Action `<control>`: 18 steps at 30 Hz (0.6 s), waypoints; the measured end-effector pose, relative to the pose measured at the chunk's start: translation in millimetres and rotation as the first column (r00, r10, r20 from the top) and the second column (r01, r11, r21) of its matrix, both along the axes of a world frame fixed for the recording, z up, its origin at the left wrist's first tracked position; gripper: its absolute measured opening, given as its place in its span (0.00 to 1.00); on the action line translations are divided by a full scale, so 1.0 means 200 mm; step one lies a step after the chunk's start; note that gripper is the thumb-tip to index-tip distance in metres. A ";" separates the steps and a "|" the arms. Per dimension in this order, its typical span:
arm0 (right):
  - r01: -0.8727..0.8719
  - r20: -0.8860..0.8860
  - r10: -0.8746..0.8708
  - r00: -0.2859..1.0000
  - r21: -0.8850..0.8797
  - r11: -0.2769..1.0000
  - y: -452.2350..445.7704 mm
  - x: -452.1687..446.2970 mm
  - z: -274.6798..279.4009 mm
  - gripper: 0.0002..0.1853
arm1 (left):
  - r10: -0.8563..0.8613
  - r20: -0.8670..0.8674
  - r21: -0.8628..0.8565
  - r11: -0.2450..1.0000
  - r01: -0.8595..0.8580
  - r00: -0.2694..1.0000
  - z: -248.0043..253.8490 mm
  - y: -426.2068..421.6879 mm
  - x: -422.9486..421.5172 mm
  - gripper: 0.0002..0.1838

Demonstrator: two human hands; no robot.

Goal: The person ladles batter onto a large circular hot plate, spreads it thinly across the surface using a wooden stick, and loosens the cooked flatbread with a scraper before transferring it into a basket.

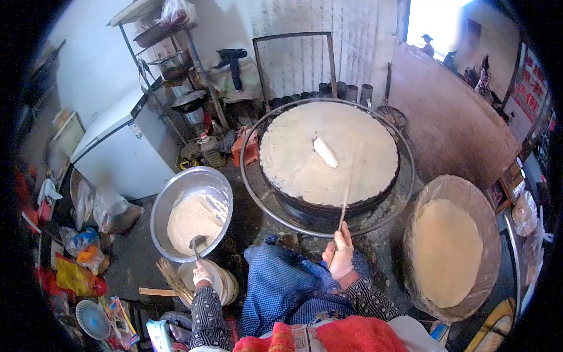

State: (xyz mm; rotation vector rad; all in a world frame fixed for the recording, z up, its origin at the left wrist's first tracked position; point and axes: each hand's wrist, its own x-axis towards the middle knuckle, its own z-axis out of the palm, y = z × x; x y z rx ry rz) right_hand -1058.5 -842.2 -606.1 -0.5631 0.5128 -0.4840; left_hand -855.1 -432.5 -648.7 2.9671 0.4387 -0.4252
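Observation:
My left hand (202, 274), in a pale glove, is closed round the handle of a ladle (199, 242). The ladle's bowl rests at the near side of the thick pale batter in a large metal basin (159, 223). In my right hand (340, 256), also gloved, is a long thin stick (344, 212) that reaches out over the round griddle (293, 202). A wide pale layer of batter (293, 146) covers the griddle almost to its edge. An elongated white lump (325, 153) lies near its middle; I cannot tell whether the stick touches it.
A metal ring (249, 186) surrounds the griddle. At right, a plastic-lined round basket (491, 258) holds flat round pancakes (448, 252). A white bucket (226, 287) and a straw brush (171, 278) are by my left hand. A white chest freezer (126, 158) stands at left.

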 end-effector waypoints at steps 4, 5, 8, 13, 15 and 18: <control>0.035 -0.078 -0.037 0.996 -0.034 0.999 0.01 -0.05 -0.08 0.26 | 0.206 0.320 -0.516 0.856 -0.012 0.925 -0.33 0.24 -0.15 0.35; -0.002 -0.106 -0.003 0.994 -0.049 0.999 0.00 -0.06 -0.11 0.25 | 0.314 0.367 -0.652 0.758 0.002 0.876 -0.38 0.25 -0.16 0.37; -0.103 -0.092 0.106 0.990 0.036 0.994 -0.04 -0.06 -0.09 0.25 | 0.543 0.123 -0.943 0.326 -0.073 0.831 -0.12 0.11 -0.34 0.37; -0.189 -0.062 0.193 0.979 0.065 0.980 -0.10 -0.04 -0.09 0.22 | 0.454 0.061 -0.989 -0.096 0.117 0.889 0.28 -0.16 -0.34 0.33; -0.175 -0.068 0.184 0.981 0.119 0.977 -0.11 0.00 -0.12 0.21 | 0.333 0.033 -0.974 -0.202 0.105 0.942 0.37 -0.29 -0.28 0.32; -0.174 -0.039 0.182 0.983 0.157 0.972 -0.12 0.02 -0.13 0.22 | 0.192 0.062 -0.976 -0.194 0.100 0.980 0.54 -0.62 -0.24 0.37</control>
